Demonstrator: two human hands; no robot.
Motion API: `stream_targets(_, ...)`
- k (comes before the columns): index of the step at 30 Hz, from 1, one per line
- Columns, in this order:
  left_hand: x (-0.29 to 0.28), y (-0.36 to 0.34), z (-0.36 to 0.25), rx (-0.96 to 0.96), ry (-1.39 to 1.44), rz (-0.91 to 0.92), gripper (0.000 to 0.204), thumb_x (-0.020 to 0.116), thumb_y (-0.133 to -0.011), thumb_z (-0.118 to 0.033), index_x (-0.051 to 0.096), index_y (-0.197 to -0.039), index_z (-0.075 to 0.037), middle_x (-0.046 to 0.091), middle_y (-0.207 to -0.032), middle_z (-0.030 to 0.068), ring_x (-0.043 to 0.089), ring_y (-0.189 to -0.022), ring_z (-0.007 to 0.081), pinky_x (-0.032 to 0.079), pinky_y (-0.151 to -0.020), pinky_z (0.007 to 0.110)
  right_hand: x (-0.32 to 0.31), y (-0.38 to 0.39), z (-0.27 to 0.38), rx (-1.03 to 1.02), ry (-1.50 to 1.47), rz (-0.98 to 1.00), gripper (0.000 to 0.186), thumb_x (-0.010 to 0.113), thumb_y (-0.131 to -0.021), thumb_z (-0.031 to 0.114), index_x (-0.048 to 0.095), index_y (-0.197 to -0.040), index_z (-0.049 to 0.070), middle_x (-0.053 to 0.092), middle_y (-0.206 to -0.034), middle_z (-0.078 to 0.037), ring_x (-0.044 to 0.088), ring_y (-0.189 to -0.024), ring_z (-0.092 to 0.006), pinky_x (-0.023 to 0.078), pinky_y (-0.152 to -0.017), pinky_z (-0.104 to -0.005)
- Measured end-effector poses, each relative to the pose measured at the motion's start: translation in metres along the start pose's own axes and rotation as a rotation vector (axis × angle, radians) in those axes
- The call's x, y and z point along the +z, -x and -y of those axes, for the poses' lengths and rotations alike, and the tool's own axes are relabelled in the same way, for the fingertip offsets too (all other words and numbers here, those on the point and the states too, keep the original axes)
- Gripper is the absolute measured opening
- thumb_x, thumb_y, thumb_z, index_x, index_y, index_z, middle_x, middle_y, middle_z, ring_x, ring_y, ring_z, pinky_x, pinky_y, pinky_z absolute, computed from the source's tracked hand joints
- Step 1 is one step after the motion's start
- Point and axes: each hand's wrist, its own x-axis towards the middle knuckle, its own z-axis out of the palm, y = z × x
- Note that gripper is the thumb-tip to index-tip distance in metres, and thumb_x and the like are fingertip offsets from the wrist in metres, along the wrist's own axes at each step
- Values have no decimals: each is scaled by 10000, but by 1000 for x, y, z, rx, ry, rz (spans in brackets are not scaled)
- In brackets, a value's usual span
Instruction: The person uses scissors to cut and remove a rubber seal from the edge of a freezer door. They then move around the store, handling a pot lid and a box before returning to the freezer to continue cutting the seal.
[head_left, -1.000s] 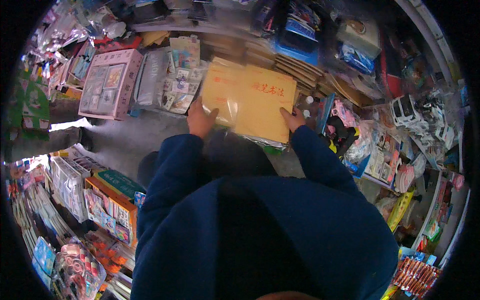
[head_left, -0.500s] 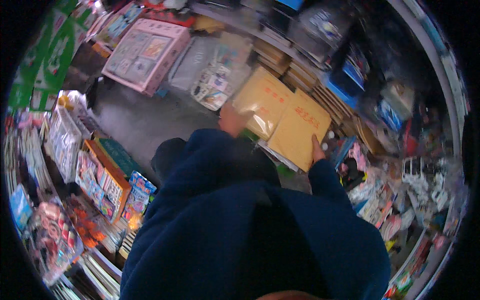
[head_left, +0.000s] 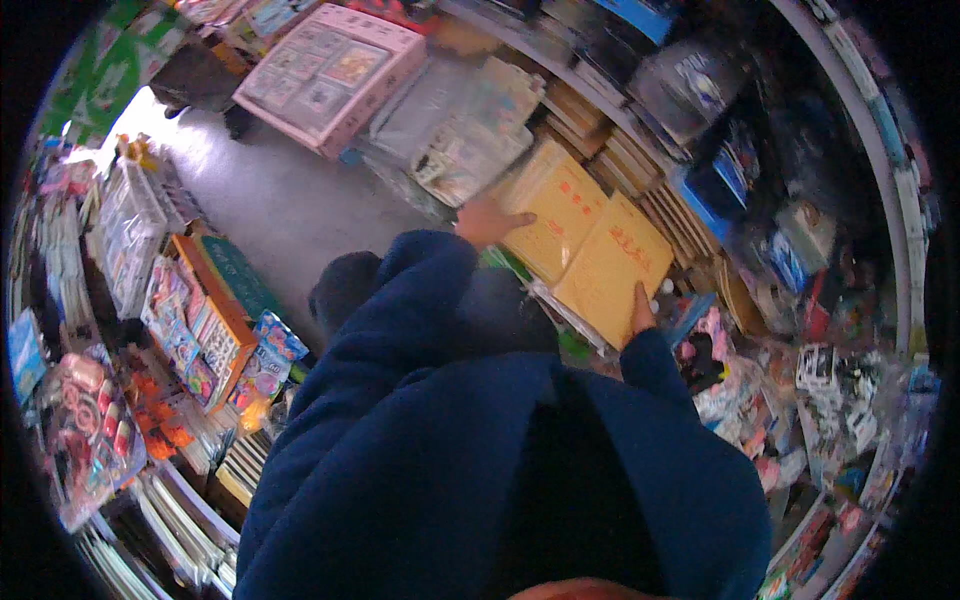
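Yellow envelopes occupy both hands. Left hand (head_left: 487,220): fingers lie flat on the near edge of the upper yellow envelope (head_left: 558,212), thumb extended over its face. Right hand (head_left: 641,312): fingers hidden beneath the lower yellow envelope (head_left: 612,268); their spread cannot be determined. Since a second ago, the two envelopes, previously held together as one stack, have shifted apart into an overlapping pair above the stacked brown packets (head_left: 610,150). A pink boxed set (head_left: 330,70) lies farther left.

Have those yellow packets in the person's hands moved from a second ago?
Cannot tell: the yellow packets sit further right in the picture, but the pink box shifted too, so the camera turned.
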Motion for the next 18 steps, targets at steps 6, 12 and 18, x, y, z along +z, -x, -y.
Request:
stream_targets(6,5,13,-9,193,339,-145,727,776,-653,-498,579,-1076,60,625,-1038,177,589,-973,293,466,-874,379,-18,-19,-9,-102,67,-146,514,546,-906,417,466,-1285,80,587,-1199,-115,607,-1028,-274,504,-855,-414)
stream_targets(12,0,26,-41,133,641,122,793,855,-590,-331,514,-1194,52,603,-1102,167,566,-1043,263,452,-900,360,-22,-16,-8,-44,-17,-56,541,538,-905,441,459,-1294,73,583,-1210,-115,608,-1031,-272,505,-856,-402)
stream_targets(18,-4,27,-48,286,443,96,711,829,-576,-305,557,-1133,43,635,-1025,169,616,-927,283,477,-839,357,-15,-5,-7,-129,73,-68,566,499,-914,476,473,-1290,54,595,-1200,-116,599,-1060,-276,490,-899,-414)
